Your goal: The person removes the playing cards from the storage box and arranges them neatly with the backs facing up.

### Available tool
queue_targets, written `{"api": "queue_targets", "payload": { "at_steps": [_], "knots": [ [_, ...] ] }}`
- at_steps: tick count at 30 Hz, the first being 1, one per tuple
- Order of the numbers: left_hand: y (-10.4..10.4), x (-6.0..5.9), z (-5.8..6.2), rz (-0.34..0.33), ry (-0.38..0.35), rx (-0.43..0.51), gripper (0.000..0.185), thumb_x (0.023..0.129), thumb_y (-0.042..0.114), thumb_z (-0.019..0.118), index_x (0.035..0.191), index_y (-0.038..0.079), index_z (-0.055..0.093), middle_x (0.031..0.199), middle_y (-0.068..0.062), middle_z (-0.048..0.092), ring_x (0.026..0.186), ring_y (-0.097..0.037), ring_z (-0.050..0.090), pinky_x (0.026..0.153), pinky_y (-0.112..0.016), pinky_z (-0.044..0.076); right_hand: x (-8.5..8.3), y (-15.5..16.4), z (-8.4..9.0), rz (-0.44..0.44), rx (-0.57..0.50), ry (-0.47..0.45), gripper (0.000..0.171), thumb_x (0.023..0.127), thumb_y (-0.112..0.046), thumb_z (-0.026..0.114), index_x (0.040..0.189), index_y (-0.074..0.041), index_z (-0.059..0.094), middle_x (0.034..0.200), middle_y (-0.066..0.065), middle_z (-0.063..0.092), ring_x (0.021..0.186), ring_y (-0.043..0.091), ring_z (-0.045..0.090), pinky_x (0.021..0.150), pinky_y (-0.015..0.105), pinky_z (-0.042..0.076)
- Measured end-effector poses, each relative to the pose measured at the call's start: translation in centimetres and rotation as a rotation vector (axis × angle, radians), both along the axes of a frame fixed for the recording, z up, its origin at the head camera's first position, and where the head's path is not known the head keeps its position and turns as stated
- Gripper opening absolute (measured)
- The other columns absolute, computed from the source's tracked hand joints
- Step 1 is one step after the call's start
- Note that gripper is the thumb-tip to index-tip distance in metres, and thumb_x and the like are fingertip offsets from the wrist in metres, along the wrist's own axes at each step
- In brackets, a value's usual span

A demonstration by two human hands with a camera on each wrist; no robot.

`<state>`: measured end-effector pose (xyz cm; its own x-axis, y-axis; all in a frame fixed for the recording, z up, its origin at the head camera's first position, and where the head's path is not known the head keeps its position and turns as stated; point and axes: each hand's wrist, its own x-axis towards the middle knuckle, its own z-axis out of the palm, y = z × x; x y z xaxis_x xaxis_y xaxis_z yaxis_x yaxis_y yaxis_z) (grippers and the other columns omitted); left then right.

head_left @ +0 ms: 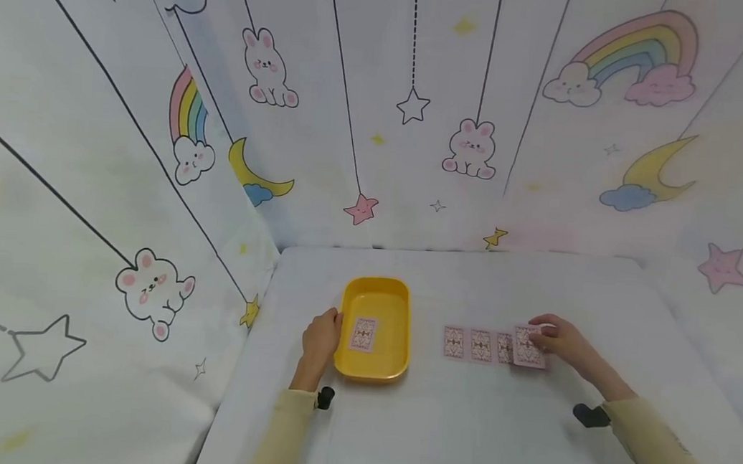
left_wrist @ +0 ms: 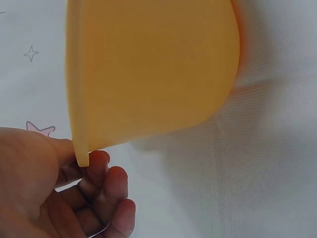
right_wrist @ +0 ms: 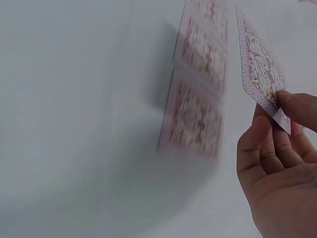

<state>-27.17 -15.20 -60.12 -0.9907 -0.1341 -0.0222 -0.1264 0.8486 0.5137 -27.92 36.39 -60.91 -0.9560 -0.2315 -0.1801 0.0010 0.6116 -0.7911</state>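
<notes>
- Gripping the near-left rim of the yellow tray, the left hand has its thumb on the edge and its fingers curled beneath it, as the left wrist view shows.
- One pink-backed card lies face down on the tray floor, near the left wall.
- Right of the tray and well apart from it, a row of cards lies face down on the white table, side by side.
- At the right end of that row, the right hand pinches a lifted card between thumb and fingertips; the card stands tilted, raised off the table above the row.
- Both sleeves are pale yellow, with a dark wrist-mounted device at each cuff.
- Behind the table hangs a white backdrop printed with rabbits, stars, moons and rainbows.
</notes>
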Motion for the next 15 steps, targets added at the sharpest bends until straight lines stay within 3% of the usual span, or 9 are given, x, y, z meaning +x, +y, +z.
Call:
{"api": "queue_targets", "payload": {
  "at_steps": [7, 15],
  "knots": [
    [0.3, 0.2, 0.3, -0.006, -0.008, 0.006, 0.028, 0.107, 0.026, 0.049, 0.086, 0.009, 0.054, 0.066, -0.004, 0.048, 0.055, -0.017, 0.045, 0.051, -0.028, 0.034, 1.2, 4.4, -0.9, -0.054, 0.012, -0.002, 0.055, 0.101, -0.033, 0.061, 0.138, 0.005, 0.046, 0.14, 0.042, 0.044, 0.125, 0.055, 0.05, 0.084, 0.043, 0.058],
    [0.3, 0.3, -0.4, -0.001, 0.003, -0.002, 0.029, 0.107, 0.028, 0.049, 0.085, 0.009, 0.053, 0.065, -0.003, 0.047, 0.054, -0.017, 0.044, 0.05, -0.028, 0.033, 1.6, 7.5, -1.4, -0.09, 0.046, -0.047, 0.052, 0.101, -0.028, 0.061, 0.137, 0.007, 0.047, 0.14, 0.043, 0.041, 0.125, 0.057, 0.048, 0.087, 0.047, 0.056]
  ]
}}
